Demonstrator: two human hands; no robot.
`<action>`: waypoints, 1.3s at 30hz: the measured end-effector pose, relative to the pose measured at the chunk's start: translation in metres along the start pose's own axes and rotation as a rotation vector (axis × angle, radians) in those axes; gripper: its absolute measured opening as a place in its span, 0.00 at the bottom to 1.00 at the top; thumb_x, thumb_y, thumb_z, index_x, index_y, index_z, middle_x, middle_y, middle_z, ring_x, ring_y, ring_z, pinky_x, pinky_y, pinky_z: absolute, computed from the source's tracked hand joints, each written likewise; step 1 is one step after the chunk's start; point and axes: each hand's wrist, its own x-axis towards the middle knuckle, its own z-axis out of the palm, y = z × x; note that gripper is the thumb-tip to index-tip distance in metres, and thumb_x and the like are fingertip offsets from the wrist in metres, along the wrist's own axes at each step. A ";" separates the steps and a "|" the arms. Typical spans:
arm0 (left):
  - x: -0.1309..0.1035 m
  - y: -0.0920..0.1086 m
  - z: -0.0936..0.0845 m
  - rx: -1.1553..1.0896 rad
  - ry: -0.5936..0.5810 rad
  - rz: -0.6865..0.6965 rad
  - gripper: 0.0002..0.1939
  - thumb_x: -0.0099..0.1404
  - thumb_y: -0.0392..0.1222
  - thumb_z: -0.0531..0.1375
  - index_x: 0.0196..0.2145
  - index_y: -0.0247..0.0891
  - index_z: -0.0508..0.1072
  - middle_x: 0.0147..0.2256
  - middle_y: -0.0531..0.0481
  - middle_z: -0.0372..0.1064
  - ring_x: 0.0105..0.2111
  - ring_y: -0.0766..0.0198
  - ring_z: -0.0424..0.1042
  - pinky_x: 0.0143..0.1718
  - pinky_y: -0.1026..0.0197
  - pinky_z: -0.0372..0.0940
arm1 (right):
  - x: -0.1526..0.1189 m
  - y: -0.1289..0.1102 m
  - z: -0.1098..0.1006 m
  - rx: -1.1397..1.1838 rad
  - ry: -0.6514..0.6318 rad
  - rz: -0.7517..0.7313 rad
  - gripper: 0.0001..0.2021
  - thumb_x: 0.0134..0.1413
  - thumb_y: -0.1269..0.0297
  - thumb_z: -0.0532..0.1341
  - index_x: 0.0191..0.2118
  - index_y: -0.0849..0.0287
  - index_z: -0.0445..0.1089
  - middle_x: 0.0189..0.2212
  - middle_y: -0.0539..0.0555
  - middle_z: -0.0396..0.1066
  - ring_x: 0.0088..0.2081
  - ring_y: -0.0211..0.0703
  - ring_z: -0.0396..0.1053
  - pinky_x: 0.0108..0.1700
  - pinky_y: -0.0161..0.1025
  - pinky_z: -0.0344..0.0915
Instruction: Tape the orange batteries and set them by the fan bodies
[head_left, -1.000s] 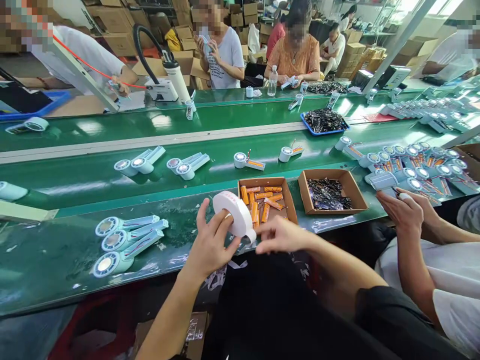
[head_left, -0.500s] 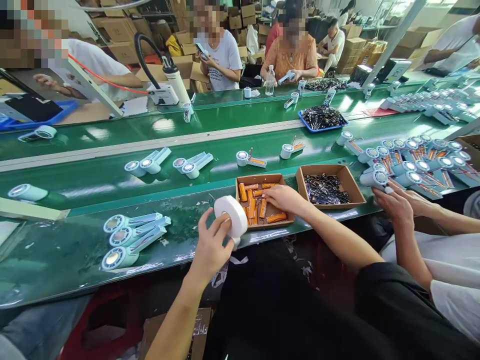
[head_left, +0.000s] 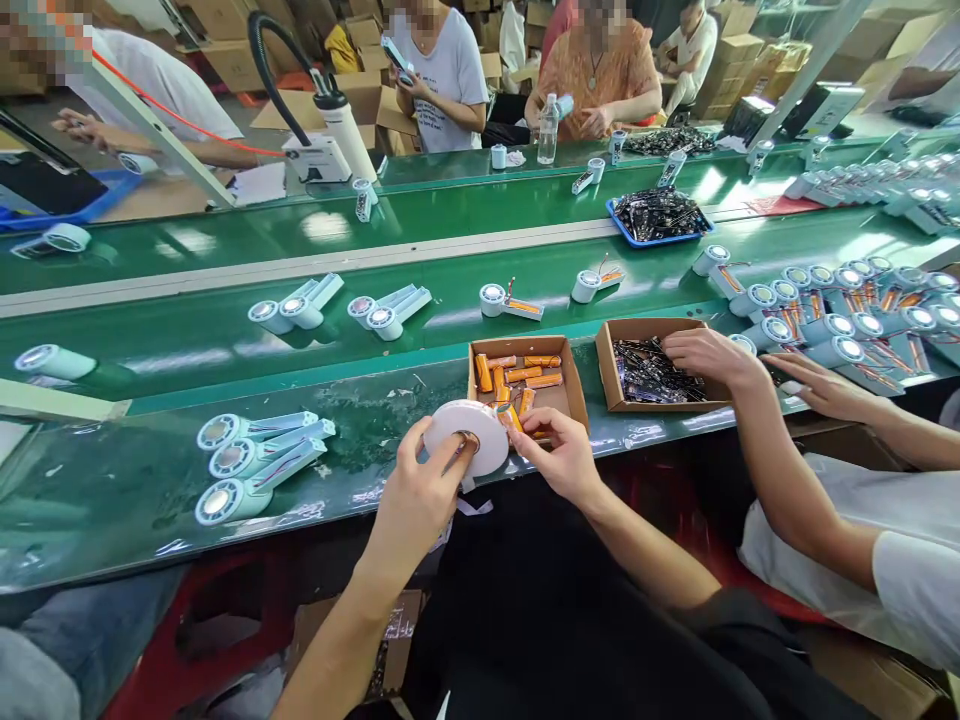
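A roll of white tape (head_left: 484, 425) is gripped in my left hand (head_left: 420, 490), with fingers pushed into its core. My right hand (head_left: 562, 455) pinches an orange battery (head_left: 508, 415) by one end, close against the roll's right side. Whether the battery touches the tape I cannot tell. Just behind both hands stands a cardboard box (head_left: 577, 385) with several more orange batteries (head_left: 523, 375) lying loose in it. On the bench to the left rest three light-blue fan housings (head_left: 236, 458) with their handles pointing right.
A co-worker's hand (head_left: 705, 355) reaches into a second cardboard box (head_left: 652, 405) of small black parts on my right. Many fan housings (head_left: 840, 325) crowd the right side. Others (head_left: 296, 303) lie on the green conveyor (head_left: 442, 375). A blue tray (head_left: 660, 240) of black parts stands beyond.
My right hand has come out of the battery box with an orange battery and moved beside the tape roll. The roll has tilted. A co-worker's hand has moved into the box of black parts.
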 end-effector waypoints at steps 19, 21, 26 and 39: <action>0.045 0.021 0.015 -0.301 0.001 0.088 0.32 0.61 0.42 0.73 0.62 0.39 0.73 0.54 0.40 0.75 0.69 0.33 0.57 0.64 0.31 0.65 | 0.088 -0.040 -0.082 0.532 0.346 -0.222 0.20 0.49 0.61 0.76 0.48 0.45 0.73 0.45 0.45 0.80 0.47 0.39 0.81 0.46 0.36 0.80; 0.074 -0.022 0.021 -0.441 -0.226 0.142 0.32 0.61 0.52 0.73 0.60 0.43 0.75 0.60 0.43 0.72 0.68 0.38 0.59 0.66 0.37 0.65 | 0.095 -0.047 -0.092 0.464 0.272 -0.214 0.22 0.49 0.63 0.76 0.48 0.44 0.69 0.46 0.45 0.80 0.46 0.42 0.81 0.43 0.38 0.80; 0.155 -0.148 0.067 -0.282 -0.161 -0.325 0.21 0.78 0.51 0.53 0.53 0.34 0.77 0.57 0.41 0.74 0.59 0.55 0.68 0.67 0.44 0.58 | 0.086 -0.050 -0.079 0.378 0.086 -0.170 0.23 0.50 0.63 0.77 0.41 0.47 0.60 0.44 0.46 0.81 0.43 0.44 0.83 0.40 0.40 0.81; 0.181 -0.241 0.133 -0.346 -0.397 -0.177 0.09 0.64 0.42 0.60 0.32 0.40 0.80 0.46 0.44 0.79 0.55 0.50 0.71 0.66 0.44 0.58 | 0.258 0.000 0.030 -0.218 -0.397 -0.194 0.20 0.54 0.62 0.71 0.53 0.54 0.78 0.41 0.50 0.83 0.41 0.42 0.80 0.52 0.42 0.75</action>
